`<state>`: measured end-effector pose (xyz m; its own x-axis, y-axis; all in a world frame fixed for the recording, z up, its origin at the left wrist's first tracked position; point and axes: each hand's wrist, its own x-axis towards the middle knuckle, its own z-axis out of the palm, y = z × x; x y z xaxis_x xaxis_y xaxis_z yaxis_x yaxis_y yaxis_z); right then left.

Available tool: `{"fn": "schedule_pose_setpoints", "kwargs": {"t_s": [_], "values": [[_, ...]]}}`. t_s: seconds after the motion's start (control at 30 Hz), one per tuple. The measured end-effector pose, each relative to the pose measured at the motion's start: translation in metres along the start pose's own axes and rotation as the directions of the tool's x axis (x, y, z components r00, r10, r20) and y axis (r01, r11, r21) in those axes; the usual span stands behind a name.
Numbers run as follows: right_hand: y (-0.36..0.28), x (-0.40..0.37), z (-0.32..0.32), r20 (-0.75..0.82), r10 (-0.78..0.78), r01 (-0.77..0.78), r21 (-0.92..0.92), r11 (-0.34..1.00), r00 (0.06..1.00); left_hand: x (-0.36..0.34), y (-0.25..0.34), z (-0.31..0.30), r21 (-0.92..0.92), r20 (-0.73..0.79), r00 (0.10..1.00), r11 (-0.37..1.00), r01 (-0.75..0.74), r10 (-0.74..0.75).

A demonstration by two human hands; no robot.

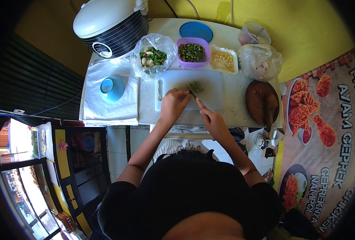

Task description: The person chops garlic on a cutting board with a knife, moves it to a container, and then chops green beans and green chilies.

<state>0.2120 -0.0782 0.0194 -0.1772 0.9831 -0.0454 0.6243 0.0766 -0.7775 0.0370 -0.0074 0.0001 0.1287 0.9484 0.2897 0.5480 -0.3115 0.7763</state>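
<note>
A white cutting board (211,98) lies in front of me on the table. My right hand (211,118) is closed around the handle of a knife (192,92), its blade pointing up and left across the board. Close to the blade's left side, my left hand (175,103) has its fingers pinched together; whatever they hold is too small or hidden to name. A small heap of chopped green pieces (196,86) sits on the board just right of the blade tip.
Behind the board stand a plastic bag (168,45) of green chilies and garlic, a purple tub (206,60) of chopped greens, a white tray (236,60) of pale pieces and another bag (265,60). A stone mortar (254,102) is right; a blue cup (112,89) and rice cooker (105,24) are left.
</note>
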Motion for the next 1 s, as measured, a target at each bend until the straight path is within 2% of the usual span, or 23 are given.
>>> {"fn": "schedule_pose_setpoints", "kwargs": {"t_s": [0.23,0.3,0.43,0.7,0.8,0.9,1.0], "values": [[0.006,0.006,0.010,-0.040,-0.048,0.048,-0.004,0.999,0.998,-0.004,0.002,-0.002,-0.019,0.024,0.999,0.999,0.033,-0.032],[0.009,0.010,0.013,-0.071,-0.118,0.119,0.017,0.993,0.991,-0.005,0.001,-0.001,-0.007,0.007,1.000,1.000,0.017,-0.017],[0.005,0.003,0.013,-0.016,-0.035,0.034,-0.107,0.994,0.999,-0.003,0.006,-0.005,-0.001,-0.005,0.999,0.999,0.041,-0.041],[0.018,-0.025,0.010,-0.065,-0.105,0.107,0.037,0.994,0.992,-0.003,0.007,-0.007,-0.023,-0.020,0.995,0.995,0.097,-0.098],[0.012,-0.018,-0.004,0.008,-0.027,0.026,0.105,0.994,1.000,-0.004,0.007,-0.006,-0.019,-0.018,0.994,0.994,0.107,-0.108],[0.016,-0.005,0.000,-0.062,-0.038,0.047,0.161,0.986,0.997,-0.002,0.007,-0.005,-0.010,-0.022,0.993,0.993,0.117,-0.117],[0.006,0.000,-0.003,-0.038,-0.030,0.035,0.150,0.988,0.999,0.001,0.007,-0.004,-0.009,-0.028,0.991,0.991,0.134,-0.134]]}}
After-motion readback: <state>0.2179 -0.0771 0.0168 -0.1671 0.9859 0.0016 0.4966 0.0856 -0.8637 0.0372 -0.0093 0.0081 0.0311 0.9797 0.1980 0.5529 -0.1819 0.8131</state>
